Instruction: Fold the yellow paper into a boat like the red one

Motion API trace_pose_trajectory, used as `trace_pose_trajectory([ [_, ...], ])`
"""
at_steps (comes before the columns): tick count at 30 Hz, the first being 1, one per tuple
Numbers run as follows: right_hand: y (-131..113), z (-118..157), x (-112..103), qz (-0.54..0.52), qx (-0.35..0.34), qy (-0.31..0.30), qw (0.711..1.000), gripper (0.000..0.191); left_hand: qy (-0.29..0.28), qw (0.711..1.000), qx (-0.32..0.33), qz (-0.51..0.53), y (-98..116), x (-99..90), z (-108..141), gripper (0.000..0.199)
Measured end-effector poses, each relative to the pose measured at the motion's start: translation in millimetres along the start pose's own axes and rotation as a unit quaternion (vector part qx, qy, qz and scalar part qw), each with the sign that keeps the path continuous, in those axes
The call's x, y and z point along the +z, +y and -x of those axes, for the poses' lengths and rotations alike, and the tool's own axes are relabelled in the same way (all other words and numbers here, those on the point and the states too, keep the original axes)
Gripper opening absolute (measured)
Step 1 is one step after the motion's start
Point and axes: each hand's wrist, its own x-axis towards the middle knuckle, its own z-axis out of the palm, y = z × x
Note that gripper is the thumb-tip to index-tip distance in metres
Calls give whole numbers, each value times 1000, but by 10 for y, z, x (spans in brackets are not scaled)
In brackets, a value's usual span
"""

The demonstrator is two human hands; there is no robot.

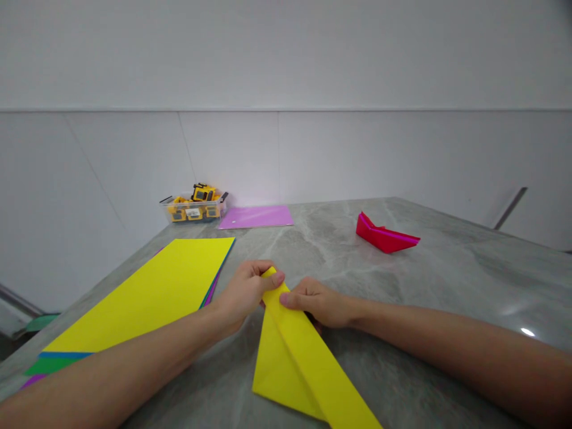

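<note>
A folded sheet of yellow paper [300, 357] is held at its narrow top end between my two hands, its wider part reaching down past the bottom edge of the view. My left hand [254, 287] pinches the tip, thumb on top and fingers behind. Just below and to the right, my right hand [316, 301] grips the paper's right edge with its thumb pressed on the face. The fingers behind the paper are mostly hidden. A long fold line runs down the paper, with a triangular flap on the left side.
Left of my hands lies a stack of coloured paper [154, 298], yellow on top. A red folded paper boat [385, 236] sits at the right on the grey marbled table [447, 286]. Toward the wall are a purple sheet [257, 217] and a clear bin [193, 211] of yellow toy vehicles.
</note>
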Motion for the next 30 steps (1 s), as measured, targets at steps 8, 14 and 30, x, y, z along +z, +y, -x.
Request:
trace_pose_trajectory([
  [8, 0, 27, -13, -30, 9, -3, 1000, 56, 131, 991, 31, 21, 33, -82, -52, 24],
  [14, -36, 40, -29, -24, 36, 24, 999, 57, 178, 982, 50, 49, 92, -166, -145, 18],
  [30, -23, 126, -67, 108, -12, -1, 994, 60, 300, 946, 88, 82, 193, -657, -381, 19],
])
